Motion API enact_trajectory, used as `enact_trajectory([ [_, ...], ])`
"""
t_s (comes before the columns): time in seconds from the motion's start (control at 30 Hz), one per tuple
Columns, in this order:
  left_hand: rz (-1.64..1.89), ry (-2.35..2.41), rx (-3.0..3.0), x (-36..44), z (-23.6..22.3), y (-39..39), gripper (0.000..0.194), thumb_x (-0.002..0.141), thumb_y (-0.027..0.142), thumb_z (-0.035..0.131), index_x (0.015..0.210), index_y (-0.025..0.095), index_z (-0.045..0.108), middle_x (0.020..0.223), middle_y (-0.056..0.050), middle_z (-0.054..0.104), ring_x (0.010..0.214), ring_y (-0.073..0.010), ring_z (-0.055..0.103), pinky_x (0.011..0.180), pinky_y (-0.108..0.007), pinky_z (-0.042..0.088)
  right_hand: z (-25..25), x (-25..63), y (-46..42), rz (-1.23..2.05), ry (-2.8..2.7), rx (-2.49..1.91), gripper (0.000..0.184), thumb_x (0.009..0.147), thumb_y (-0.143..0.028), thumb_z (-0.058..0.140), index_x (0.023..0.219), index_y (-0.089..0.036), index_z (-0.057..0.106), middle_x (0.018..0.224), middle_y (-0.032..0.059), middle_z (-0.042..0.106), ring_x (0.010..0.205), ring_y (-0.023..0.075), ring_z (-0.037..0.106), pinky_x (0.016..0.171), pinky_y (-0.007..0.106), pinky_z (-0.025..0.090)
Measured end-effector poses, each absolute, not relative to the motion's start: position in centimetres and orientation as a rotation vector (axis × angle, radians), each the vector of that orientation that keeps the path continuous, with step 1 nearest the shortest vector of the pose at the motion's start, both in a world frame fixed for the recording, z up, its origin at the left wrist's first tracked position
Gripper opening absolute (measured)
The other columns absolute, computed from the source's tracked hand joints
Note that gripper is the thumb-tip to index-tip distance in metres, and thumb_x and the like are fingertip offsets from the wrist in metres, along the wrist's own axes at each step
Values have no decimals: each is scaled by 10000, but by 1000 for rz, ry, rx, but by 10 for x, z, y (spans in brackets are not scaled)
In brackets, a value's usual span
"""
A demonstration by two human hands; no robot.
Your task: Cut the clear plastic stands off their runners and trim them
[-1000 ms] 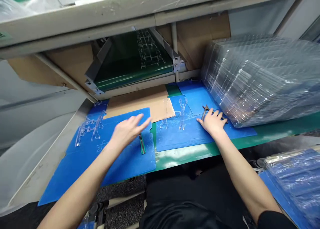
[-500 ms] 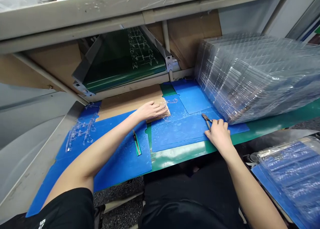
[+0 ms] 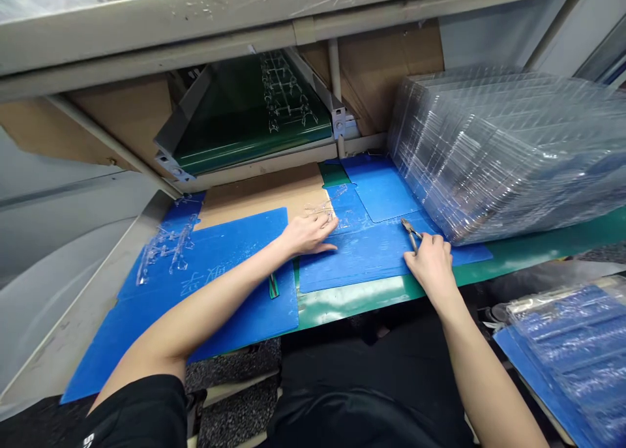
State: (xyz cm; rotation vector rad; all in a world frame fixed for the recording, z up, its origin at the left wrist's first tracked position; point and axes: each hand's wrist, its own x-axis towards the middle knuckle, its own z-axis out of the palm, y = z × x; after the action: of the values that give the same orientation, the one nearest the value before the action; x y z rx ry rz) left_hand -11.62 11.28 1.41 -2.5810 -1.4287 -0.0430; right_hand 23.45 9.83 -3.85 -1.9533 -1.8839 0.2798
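Observation:
My left hand (image 3: pixel 309 235) is over the front edge of a brown cardboard sheet (image 3: pixel 259 190), thumb and fingers apart. A clear plastic sprue frame (image 3: pixel 320 209) lies just beyond its fingertips; whether they touch it is hard to tell. My right hand (image 3: pixel 431 259) is wrapped round the handles of a pair of nippers (image 3: pixel 409 229), jaws pointing away from me over the blue sheet (image 3: pixel 357 259). Partly behind my left forearm lies a green utility knife (image 3: pixel 273 287). More clear sprues (image 3: pixel 166 246) rest on the blue sheet at the left.
A tall stack of clear plastic trays (image 3: pixel 499 161) stands at the right. Beyond the table, a green conveyor belt (image 3: pixel 235 122) carries another clear sprue (image 3: pixel 286 92). A shelf beam (image 3: pixel 244 17) crosses above. Blue-filled packed trays (image 3: pixel 577 350) sit low at the right.
My left hand has drawn back toward me from the sprue, and its thumb has spread. My right hand keeps its hold on the nippers. The view has shifted slightly.

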Motion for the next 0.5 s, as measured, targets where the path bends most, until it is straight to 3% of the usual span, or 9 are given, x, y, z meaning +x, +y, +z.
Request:
enact_trajectory([
  [0.07, -82, -1521, -2529, -102, 8, 111, 401, 1090, 387, 491, 1312, 143, 719, 1123, -227, 757, 918, -313, 756, 768, -383, 530, -35, 240, 101, 359, -1811, -1904, 583, 878, -261, 554, 1411, -26, 577, 1361, 302, 567, 1282, 468, 535, 1101, 610, 431],
  [0.13, -137, -1606, -2482, -90, 9, 115, 369, 1093, 220, 393, 1158, 123, 743, 1007, -215, 759, 787, -270, 743, 727, -362, 520, -32, 247, 101, 462, -1734, -1848, 592, 867, -296, 562, 1405, -49, 586, 1348, 281, 580, 1268, 442, 560, 1136, 605, 421],
  [0.2, -210, -1680, -2443, -84, 19, 119, 345, 1079, 166, 387, 1074, 120, 729, 905, -182, 751, 730, -249, 729, 705, -338, 507, -29, 253, 93, 606, -1673, -1772, 552, 856, -328, 563, 1352, -90, 610, 1271, 241, 619, 1183, 403, 611, 1102, 589, 462],
  [0.3, -333, -1765, -2379, -79, 46, 107, 276, 1103, 241, 438, 1043, 147, 691, 812, -119, 733, 707, -233, 717, 679, -307, 480, -25, 250, 61, 918, -1627, -1578, 432, 907, -371, 517, 1273, -153, 593, 1072, 144, 661, 914, 299, 669, 884, 489, 574],
  [0.37, -492, -1819, -2359, -74, 65, 86, 276, 1126, 319, 463, 988, 181, 658, 748, -63, 703, 661, -199, 691, 662, -289, 468, -19, 240, 28, 1136, -1615, -1415, 360, 1000, -435, 464, 1251, -193, 554, 977, 83, 656, 768, 235, 660, 731, 398, 580],
  [0.43, -863, -1935, -2407, -67, 78, 57, 306, 1122, 378, 514, 887, 209, 612, 680, -6, 653, 562, -145, 630, 610, -265, 458, -7, 226, -5, 1352, -1623, -1254, 344, 1081, -516, 428, 1218, -224, 547, 922, 40, 645, 703, 199, 641, 671, 349, 564],
  [0.5, -1402, -2103, -2461, -59, 82, 28, 342, 1094, 424, 591, 820, 220, 582, 648, 24, 627, 472, -107, 571, 529, -246, 446, 9, 213, -28, 1557, -1666, -1131, 341, 1117, -557, 447, 1187, -244, 564, 926, 23, 645, 742, 190, 637, 721, 342, 559],
])
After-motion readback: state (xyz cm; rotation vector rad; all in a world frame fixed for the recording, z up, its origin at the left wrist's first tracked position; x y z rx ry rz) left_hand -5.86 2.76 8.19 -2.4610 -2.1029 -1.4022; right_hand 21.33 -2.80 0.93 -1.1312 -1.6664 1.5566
